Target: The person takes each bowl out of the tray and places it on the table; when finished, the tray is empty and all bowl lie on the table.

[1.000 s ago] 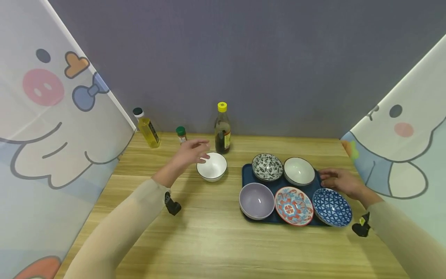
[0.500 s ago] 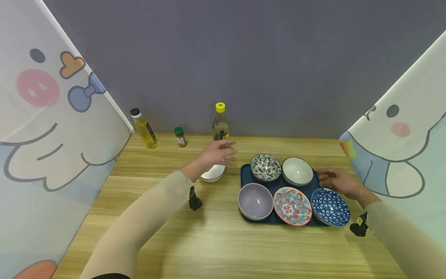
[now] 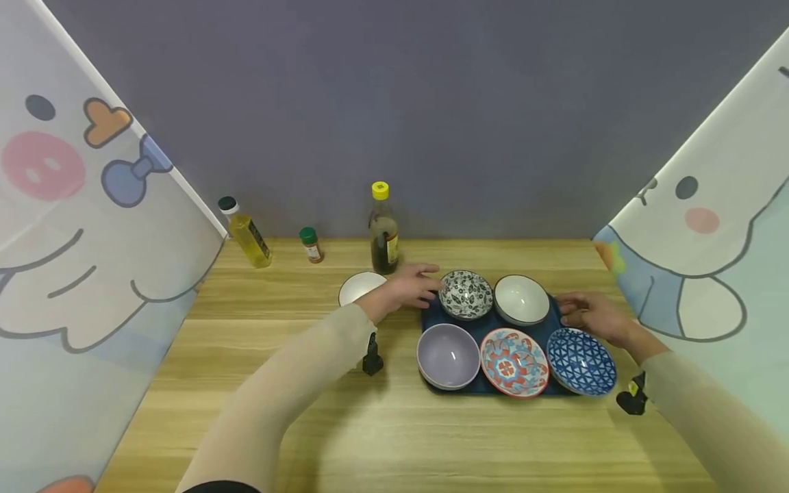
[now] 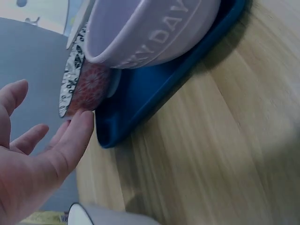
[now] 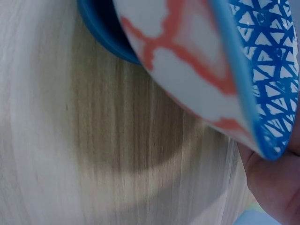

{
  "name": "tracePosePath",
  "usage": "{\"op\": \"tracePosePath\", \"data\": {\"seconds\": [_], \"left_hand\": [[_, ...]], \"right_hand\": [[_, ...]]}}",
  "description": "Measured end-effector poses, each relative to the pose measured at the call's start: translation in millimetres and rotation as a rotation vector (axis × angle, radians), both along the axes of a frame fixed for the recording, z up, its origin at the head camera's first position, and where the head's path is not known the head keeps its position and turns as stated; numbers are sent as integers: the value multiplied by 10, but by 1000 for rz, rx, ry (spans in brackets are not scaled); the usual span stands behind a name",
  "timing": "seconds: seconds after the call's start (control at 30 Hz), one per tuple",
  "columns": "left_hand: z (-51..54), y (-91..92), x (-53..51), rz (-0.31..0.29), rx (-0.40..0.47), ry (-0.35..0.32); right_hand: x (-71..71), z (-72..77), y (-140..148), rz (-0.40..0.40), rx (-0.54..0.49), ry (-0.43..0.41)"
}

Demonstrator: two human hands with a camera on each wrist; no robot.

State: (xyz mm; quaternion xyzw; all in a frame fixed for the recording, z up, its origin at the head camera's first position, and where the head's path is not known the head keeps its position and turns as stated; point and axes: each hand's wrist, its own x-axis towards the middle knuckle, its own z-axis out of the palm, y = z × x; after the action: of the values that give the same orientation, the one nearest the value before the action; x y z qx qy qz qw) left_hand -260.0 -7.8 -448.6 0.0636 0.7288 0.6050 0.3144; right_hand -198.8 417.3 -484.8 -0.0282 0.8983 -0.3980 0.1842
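My left hand (image 3: pixel 407 286) is spread beside the black-and-white patterned bowl (image 3: pixel 466 295) at the back left of the dark blue tray (image 3: pixel 481 385). In the left wrist view its fingertips (image 4: pixel 84 123) lie close under that bowl's red outer side; whether they touch is unclear. My right hand (image 3: pixel 594 316), fingers loosely bent, is at the tray's right edge, between the white bowl (image 3: pixel 521 300) and the blue triangle-patterned bowl (image 3: pixel 581 361). Its fingertips are mostly hidden in the right wrist view. A lavender bowl (image 3: pixel 448 357) and a red floral bowl (image 3: pixel 514 363) stand along the tray's front.
Left of the tray sits another white bowl (image 3: pixel 359 287), partly covered by my left arm. Behind it stand a soy sauce bottle (image 3: pixel 385 239), a green-capped spice jar (image 3: pixel 311 246) and an oil bottle (image 3: pixel 249 237). A grey wall (image 3: pixel 394 103) closes the wooden table's back.
My left hand has moved right, from above the single white bowl to the tray's back left corner. The right hand stays at the tray's right edge. The view has shifted slightly.
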Motion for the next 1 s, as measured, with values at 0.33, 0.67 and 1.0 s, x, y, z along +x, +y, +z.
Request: {"op": "tracePosePath", "data": {"seconds": [0.33,0.67,1.0], "left_hand": [[-112,112,-4,-10,-66,-50],[-180,182,-9,-22,-70,-79],[-223,216,-25,7,-35,-92]], "right_hand": [[-14,-25,-21,-10,-22,-14],[-19,0,-30,-17,-39,-22],[0,7,-17,-43,-56,-36]]}}
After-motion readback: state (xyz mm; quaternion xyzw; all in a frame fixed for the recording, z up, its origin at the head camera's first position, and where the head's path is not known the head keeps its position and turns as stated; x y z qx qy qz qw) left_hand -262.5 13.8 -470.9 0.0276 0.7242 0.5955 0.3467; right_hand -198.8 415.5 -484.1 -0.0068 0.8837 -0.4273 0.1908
